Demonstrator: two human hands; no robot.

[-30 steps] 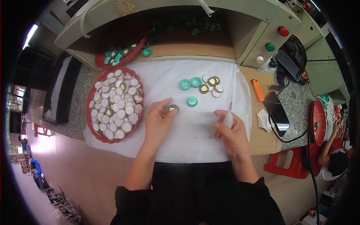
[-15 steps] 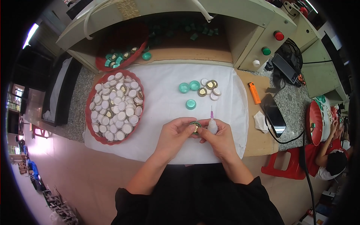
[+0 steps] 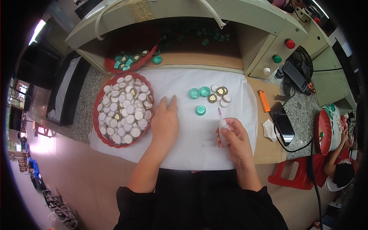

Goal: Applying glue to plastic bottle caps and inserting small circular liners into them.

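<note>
My right hand point(image 3: 237, 138) is closed around a small white squeeze bottle point(image 3: 224, 132) with a pink-based needle tip pointing up and away. My left hand point(image 3: 165, 119) lies beside the red scalloped tray point(image 3: 152, 86), its fingers stretched forward; its palm side is hidden. White round caps point(image 3: 124, 103) with crimped edges fill the tray, a few showing gold centres. Beyond the bottle on white paper point(image 3: 188, 147), several white caps point(image 3: 226, 98) and gold-centred caps point(image 3: 212, 98) lie close together. Two green foil cups point(image 3: 194, 93) sit left of them, with a green foil-covered piece point(image 3: 200, 110) nearer me.
A second red tray point(image 3: 143, 62) with green and gold pieces stands under the machine housing point(image 3: 264, 42). To the right lie an orange lighter point(image 3: 264, 101), a crumpled tissue point(image 3: 270, 129) and a phone point(image 3: 283, 123) with a black cable. Another person point(image 3: 341, 168) works at far right.
My hands have parted. The left moved left to the tray's side, and the gold-centred cap once between my fingers no longer shows. The right hand now grips the bottle more upright.
</note>
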